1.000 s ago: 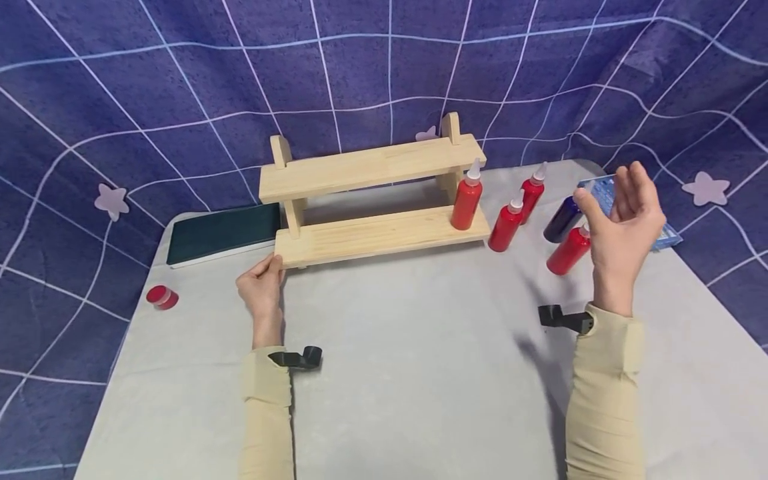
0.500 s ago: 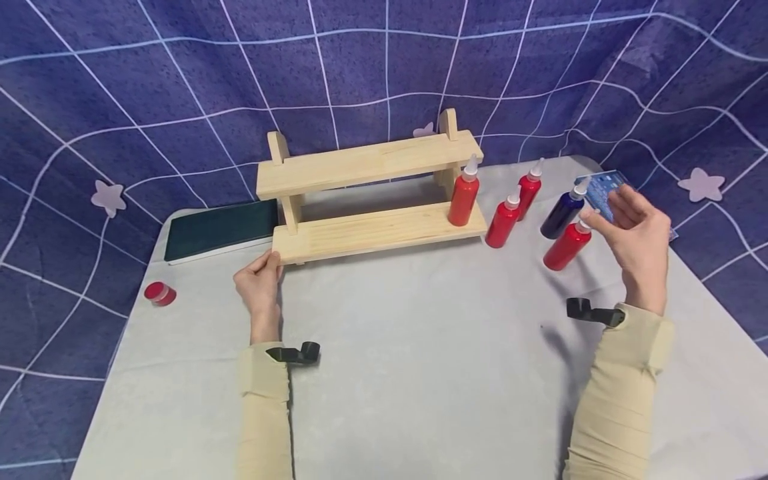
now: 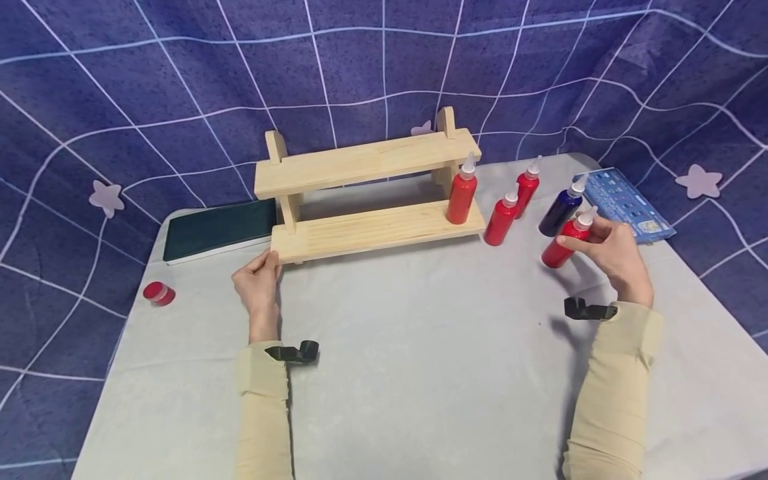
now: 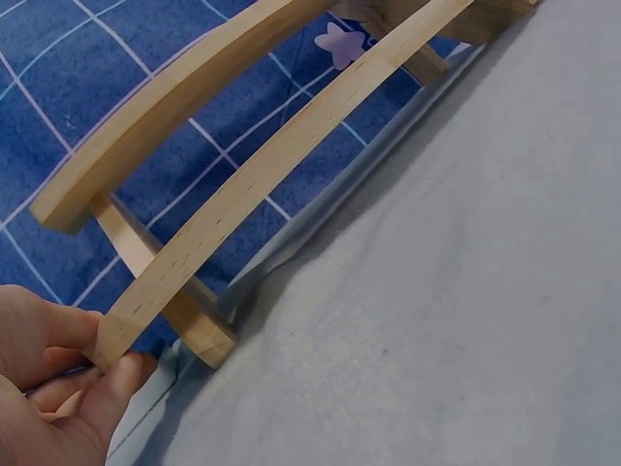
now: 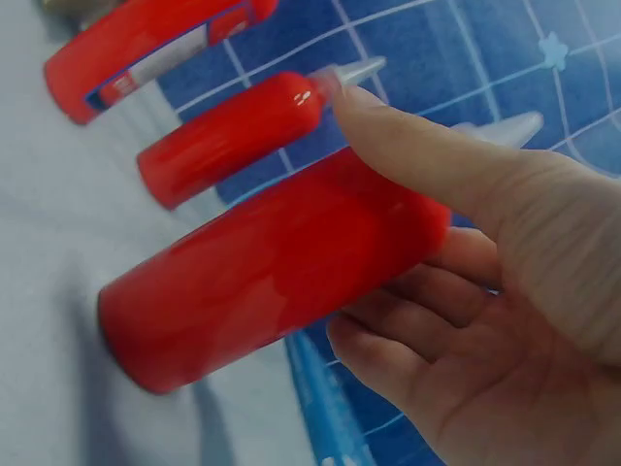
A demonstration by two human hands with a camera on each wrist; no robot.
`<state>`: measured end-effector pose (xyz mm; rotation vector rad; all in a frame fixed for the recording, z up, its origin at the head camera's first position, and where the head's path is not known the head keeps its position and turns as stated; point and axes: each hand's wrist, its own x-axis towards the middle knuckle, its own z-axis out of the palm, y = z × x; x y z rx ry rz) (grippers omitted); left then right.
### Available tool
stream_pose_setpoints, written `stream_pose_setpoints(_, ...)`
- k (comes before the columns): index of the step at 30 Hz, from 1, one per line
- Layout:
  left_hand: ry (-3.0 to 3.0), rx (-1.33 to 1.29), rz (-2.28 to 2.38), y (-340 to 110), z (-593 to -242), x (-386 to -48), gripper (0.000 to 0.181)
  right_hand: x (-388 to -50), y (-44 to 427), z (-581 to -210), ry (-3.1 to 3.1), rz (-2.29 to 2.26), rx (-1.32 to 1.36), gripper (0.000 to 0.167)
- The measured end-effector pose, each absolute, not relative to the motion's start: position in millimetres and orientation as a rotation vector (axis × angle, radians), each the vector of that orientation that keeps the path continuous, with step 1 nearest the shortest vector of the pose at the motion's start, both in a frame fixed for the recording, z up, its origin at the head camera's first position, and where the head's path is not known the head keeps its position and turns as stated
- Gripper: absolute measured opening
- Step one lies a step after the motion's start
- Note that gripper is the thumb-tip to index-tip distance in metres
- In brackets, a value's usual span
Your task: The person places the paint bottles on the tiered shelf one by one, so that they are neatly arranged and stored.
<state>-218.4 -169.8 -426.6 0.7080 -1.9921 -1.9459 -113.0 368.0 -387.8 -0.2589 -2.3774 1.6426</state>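
Observation:
In the head view, my left hand (image 3: 258,285) pinches the front left corner of the lower board of a two-tier wooden shelf (image 3: 360,235). Thumb and fingers on that board's end (image 4: 131,316) show in the left wrist view. My right hand (image 3: 621,257) holds a red squeeze bottle (image 3: 555,255) with a pale pointed nozzle, which stands on the table at the right. Seen from the right wrist, the thumb (image 5: 417,155) lies across the bottle's upper part and the fingers curl behind it. Another red squeeze bottle (image 3: 461,200) stands on the lower board's right end.
Two red bottles, one nearer (image 3: 500,223) and one farther (image 3: 527,190), stand right of the shelf. A dark blue bottle (image 3: 559,213) is just behind the held one. A blue patterned flat box (image 3: 630,203) lies behind. At left are a dark green book (image 3: 219,231) and small red-lidded jar (image 3: 159,293).
My right hand has swung right around the red bottle, then come down onto it, its fingers now around the upper part. The left hand keeps its place on the shelf corner.

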Motion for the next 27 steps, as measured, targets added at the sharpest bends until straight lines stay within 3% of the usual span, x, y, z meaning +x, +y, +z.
stream_pose_setpoints(5,-1.970,0.720,-1.962,-171.5,-425.6,-218.9,0.027,-115.2,373.2,-395.2,-2.524,1.528,-0.289,0.016)
stream_pose_setpoints(15,-1.940,0.686,-1.973,-168.9,-425.3,-220.1,0.027,-114.1,375.5,-405.1,-2.477,1.688,-0.280,0.029)
stream_pose_setpoints(27,-1.990,0.671,-1.923,-168.8,-426.0,-214.1,0.028,-112.7,361.2,-380.4,-2.287,1.907,-0.229,0.018)
